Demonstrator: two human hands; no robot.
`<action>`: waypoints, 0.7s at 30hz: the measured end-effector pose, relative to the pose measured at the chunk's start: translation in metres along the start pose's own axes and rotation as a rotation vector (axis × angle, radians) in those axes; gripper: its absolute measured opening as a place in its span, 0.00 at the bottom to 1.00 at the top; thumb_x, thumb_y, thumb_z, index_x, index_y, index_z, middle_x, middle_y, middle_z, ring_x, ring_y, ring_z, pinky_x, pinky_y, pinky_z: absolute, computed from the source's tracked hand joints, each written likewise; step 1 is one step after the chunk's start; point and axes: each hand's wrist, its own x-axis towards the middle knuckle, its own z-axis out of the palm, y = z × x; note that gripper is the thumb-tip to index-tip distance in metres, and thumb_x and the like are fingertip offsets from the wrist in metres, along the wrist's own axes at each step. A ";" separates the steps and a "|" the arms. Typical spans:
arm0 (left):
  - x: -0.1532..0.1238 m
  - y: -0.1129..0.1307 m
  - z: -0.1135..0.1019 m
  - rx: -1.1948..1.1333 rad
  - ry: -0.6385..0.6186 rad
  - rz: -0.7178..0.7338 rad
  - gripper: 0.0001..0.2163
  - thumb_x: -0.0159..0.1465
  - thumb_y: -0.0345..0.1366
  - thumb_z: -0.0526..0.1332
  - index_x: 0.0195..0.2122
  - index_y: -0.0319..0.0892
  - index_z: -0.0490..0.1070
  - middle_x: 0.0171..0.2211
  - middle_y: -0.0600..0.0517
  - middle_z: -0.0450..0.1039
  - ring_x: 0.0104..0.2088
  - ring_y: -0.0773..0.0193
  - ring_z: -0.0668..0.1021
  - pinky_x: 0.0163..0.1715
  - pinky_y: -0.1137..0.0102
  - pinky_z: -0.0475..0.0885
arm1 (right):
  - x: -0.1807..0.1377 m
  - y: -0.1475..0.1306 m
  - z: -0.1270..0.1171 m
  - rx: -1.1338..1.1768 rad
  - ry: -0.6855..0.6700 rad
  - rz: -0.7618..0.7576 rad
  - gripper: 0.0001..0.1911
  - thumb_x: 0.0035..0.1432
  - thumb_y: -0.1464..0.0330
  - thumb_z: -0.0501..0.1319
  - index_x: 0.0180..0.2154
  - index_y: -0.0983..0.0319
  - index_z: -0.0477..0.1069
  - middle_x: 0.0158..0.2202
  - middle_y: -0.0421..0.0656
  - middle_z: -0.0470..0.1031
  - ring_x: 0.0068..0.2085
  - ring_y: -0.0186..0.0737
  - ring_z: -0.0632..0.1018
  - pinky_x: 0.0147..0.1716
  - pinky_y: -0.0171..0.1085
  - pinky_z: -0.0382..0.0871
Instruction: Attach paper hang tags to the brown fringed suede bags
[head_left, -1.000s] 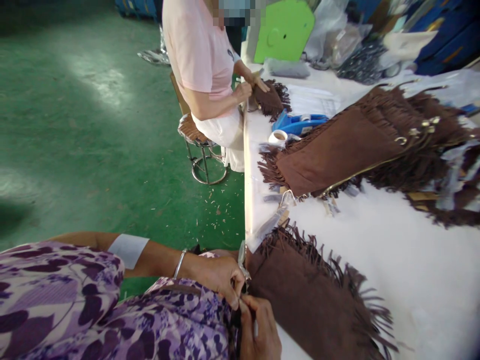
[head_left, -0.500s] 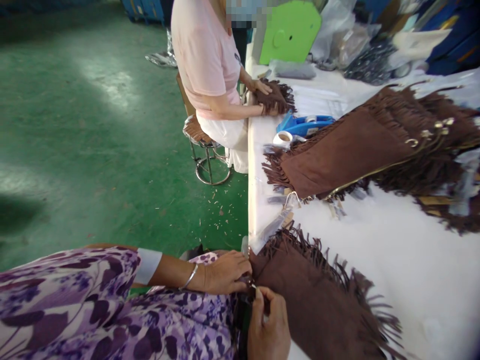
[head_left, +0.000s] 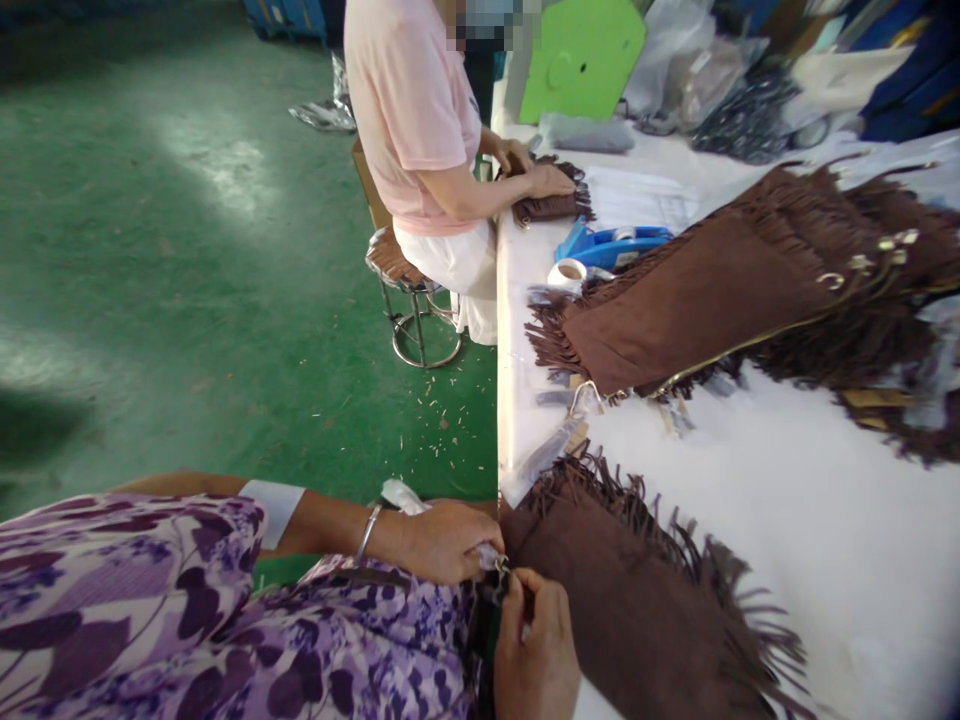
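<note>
A brown fringed suede bag lies flat on the table in front of me, its left end at the table's edge. My left hand, with a silver bangle at the wrist, is closed around a piece of clear plastic wrap beside that end. A small shiny metal clasp shows between my two hands. From below, my right hand pinches at the clasp with thumb and forefinger. Exactly how the clasp joins the bag or a strap is hidden by my fingers.
Across the table, more brown fringed bags are stacked. A blue tape dispenser and a white tape roll stand behind. A co-worker in a pink shirt handles a smaller fringed piece.
My left hand has turned and shifted slightly left and down, showing clear plastic in and behind it. My right hand stays nearly still. The co-worker's hands have shifted over the fringed piece.
</note>
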 end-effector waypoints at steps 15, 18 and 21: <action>0.002 -0.007 -0.003 -0.025 -0.042 -0.051 0.07 0.57 0.31 0.60 0.37 0.43 0.74 0.33 0.54 0.77 0.33 0.62 0.77 0.32 0.73 0.66 | 0.006 -0.017 0.002 -0.219 0.051 -0.106 0.15 0.69 0.61 0.46 0.40 0.60 0.67 0.35 0.43 0.71 0.34 0.37 0.76 0.30 0.33 0.66; 0.002 -0.006 -0.003 0.002 -0.015 -0.037 0.06 0.57 0.33 0.62 0.36 0.43 0.74 0.32 0.52 0.77 0.34 0.59 0.78 0.33 0.72 0.67 | 0.006 -0.015 0.003 -0.260 0.043 -0.135 0.15 0.70 0.62 0.46 0.41 0.61 0.67 0.36 0.43 0.71 0.35 0.38 0.76 0.31 0.33 0.67; 0.001 -0.002 -0.006 -0.005 -0.010 -0.031 0.06 0.56 0.32 0.62 0.35 0.42 0.74 0.32 0.52 0.77 0.35 0.59 0.78 0.34 0.72 0.67 | 0.004 -0.009 0.004 -0.287 0.012 -0.168 0.14 0.70 0.62 0.46 0.42 0.60 0.67 0.37 0.43 0.72 0.35 0.38 0.77 0.31 0.33 0.67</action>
